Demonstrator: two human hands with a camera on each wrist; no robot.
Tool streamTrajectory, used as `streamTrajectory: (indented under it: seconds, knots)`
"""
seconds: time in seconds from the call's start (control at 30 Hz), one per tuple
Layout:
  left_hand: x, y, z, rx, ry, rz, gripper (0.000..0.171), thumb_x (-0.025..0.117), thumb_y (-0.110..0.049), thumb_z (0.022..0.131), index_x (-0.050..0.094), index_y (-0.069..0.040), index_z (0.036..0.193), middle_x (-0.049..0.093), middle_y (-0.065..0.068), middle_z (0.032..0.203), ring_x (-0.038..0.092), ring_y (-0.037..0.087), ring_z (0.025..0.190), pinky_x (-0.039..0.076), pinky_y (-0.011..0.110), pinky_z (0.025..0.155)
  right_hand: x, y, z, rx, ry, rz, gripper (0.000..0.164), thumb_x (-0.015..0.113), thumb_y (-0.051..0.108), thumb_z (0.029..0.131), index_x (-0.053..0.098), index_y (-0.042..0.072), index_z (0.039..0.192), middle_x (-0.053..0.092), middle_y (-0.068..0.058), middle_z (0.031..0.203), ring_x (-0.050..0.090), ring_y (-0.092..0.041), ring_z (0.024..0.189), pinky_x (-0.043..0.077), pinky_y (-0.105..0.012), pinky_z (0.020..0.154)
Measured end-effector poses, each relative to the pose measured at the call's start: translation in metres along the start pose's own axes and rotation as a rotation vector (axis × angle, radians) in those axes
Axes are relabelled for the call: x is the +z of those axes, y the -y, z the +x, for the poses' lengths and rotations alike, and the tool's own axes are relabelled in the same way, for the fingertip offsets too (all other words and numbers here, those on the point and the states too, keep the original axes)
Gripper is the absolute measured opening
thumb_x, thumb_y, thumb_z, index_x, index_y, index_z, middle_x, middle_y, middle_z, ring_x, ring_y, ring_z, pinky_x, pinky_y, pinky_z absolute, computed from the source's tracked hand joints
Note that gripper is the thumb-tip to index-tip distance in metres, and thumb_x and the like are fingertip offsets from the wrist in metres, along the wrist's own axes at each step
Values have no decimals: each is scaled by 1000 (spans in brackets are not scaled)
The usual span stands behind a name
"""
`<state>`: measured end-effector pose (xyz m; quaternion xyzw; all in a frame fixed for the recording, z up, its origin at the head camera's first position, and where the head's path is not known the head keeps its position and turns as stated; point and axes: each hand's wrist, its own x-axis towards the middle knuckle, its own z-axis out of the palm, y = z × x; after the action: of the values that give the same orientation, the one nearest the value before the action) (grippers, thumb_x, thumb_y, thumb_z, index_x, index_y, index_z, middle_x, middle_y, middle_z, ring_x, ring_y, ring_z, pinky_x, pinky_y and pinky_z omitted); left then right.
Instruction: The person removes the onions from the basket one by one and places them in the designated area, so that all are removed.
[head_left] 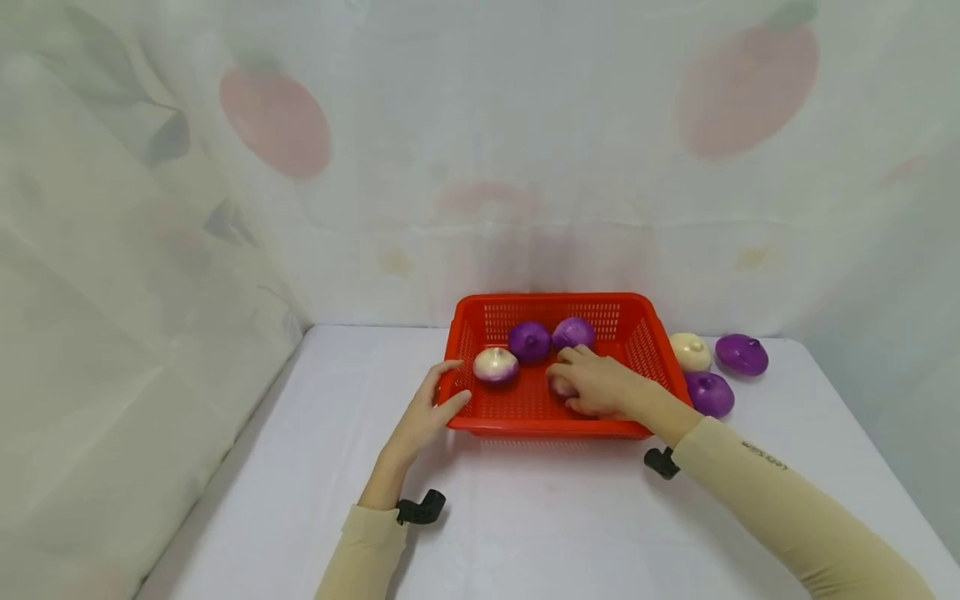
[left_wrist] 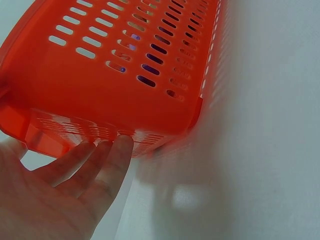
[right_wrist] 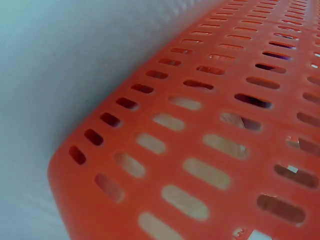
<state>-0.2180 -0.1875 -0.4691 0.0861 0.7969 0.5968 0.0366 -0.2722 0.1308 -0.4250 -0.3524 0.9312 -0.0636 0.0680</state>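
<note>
Right hand (head_left: pixel 600 385) grips onion (head_left: pixel 562 387) in basket (head_left: pixel 555 426). Left hand (head_left: pixel 422 419), fingers spread, touches basket. Purple onions (head_left: pixel 529 342) just beyond right hand, pale one (head_left: pixel 495 365) to its left.

The right sleeve (head_left: pixel 791 518) bears dark lettering (head_left: pixel 765 456), too small to read

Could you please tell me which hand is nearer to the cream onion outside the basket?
The right hand: it grips an onion in the red basket, left of the cream onion. The left hand is farther, at the basket's left end.
</note>
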Motion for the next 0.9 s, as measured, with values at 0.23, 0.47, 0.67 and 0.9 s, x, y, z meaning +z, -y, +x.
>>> streamTrajectory:
  seconds: [0.23, 0.47, 0.67, 0.9]
  knots:
    - [2, -1, 2, 9, -8, 11, 61, 68, -35, 97, 42, -20, 151, 43, 11, 152, 53, 33, 125, 49, 52, 100, -2, -2, -3, 41, 10, 77, 50, 79, 23, 89, 62, 20, 136, 49, -7, 136, 43, -28, 126, 53, -52, 94]
    - [2, -2, 1, -2, -12, 30, 60, 67, -34, 98, 42, -22, 151, 43, 10, 152, 54, 33, 124, 51, 50, 99, -14, -1, -14, 44, -34, 97, 47, 77, 24, 90, 64, 22, 135, 51, -2, 135, 43, -25, 130, 51, -50, 99]
    - [0, -1, 1, 2, -14, 26, 62, 68, -39, 97, 42, -23, 151, 43, 9, 152, 54, 32, 124, 51, 51, 99, -28, 1, -22, 29, -72, 76, 49, 78, 25, 89, 63, 20, 136, 50, -5, 137, 44, -29, 129, 54, -53, 92]
    - [0, 1, 2, -14, -8, 17, 60, 68, -36, 98, 42, -25, 150, 41, 13, 154, 52, 34, 127, 51, 51, 100, -39, 1, -39, 21, -120, 53, 49, 78, 24, 88, 64, 20, 135, 51, -8, 138, 44, -32, 129, 56, -51, 89]
